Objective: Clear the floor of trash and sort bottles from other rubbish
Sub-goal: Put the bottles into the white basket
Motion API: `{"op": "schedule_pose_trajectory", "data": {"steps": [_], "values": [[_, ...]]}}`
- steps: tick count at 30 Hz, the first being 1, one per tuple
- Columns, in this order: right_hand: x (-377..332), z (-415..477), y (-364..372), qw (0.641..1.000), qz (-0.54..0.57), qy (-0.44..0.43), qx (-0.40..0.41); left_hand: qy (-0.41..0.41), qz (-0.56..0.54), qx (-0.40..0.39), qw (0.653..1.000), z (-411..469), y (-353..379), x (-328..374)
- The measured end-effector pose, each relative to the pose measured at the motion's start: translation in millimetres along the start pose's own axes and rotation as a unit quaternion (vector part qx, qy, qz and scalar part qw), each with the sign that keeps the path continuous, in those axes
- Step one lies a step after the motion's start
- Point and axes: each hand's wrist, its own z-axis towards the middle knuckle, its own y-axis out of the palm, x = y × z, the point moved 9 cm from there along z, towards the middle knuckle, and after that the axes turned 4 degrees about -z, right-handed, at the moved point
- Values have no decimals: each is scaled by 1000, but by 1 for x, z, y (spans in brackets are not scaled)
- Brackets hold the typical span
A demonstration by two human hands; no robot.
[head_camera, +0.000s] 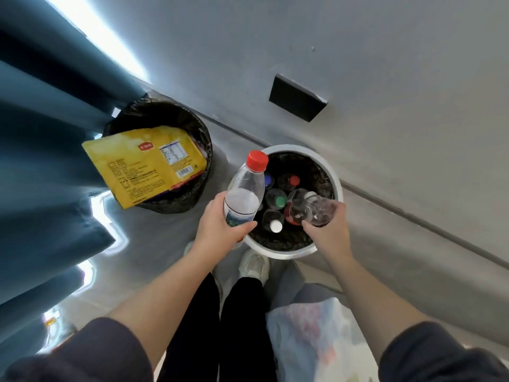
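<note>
wall: grey wall [385, 64] | black wall plate [296, 100] | teal curtain [41, 119] | grey floor [170, 238]

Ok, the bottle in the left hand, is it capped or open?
Capped. The clear bottle gripped by the left hand has a red cap on its neck.

At centre frame you hold two clear bottles over the white bin [292, 148] of bottles: a red-capped bottle [243, 190] upright, a second bottle [315, 210] tilted. Centre-left, a yellow packet [143, 166] lies across the black-lined bin [192, 201].
</note>
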Motion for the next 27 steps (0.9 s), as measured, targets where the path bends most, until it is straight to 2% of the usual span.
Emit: {"op": "schedule_pose_trajectory", "data": {"steps": [2,4,9,12,14,15,16,18,19,21,23,25,27], "values": [[-6,-3,-8,996,-85,-27,4,-5,2,-1,1000,0,-1,2],[-13,-2,-11,977,-202,-62,5,-4,2,-5,1000,2,-1,4],[-13,12,7,885,-454,-107,-12,5,2,-7,1000,13,3,4],[-9,12,23,855,-505,-112,-41,5,4,-9,1000,15,7,0],[-11,11,26,868,-481,-115,-50,7,16,-12,1000,16,10,-2],[-16,10,25,888,-441,-121,-47,7,24,-13,1000,16,11,-3],[-22,10,22,920,-370,-123,-46,5,29,-14,999,16,13,-3],[-33,10,19,980,-153,-91,-89,-3,28,-24,999,15,17,-5],[-39,10,21,988,-45,-64,-132,-8,26,-32,999,16,21,-5],[-55,8,30,971,85,-25,-221,-12,32,-51,998,19,33,0],[-70,9,40,952,111,-18,-285,-2,47,-74,996,26,47,7],[-80,12,49,946,99,-30,-307,14,68,-94,993,34,60,13],[-81,18,55,953,88,-34,-287,23,89,-107,990,43,71,12]]}}
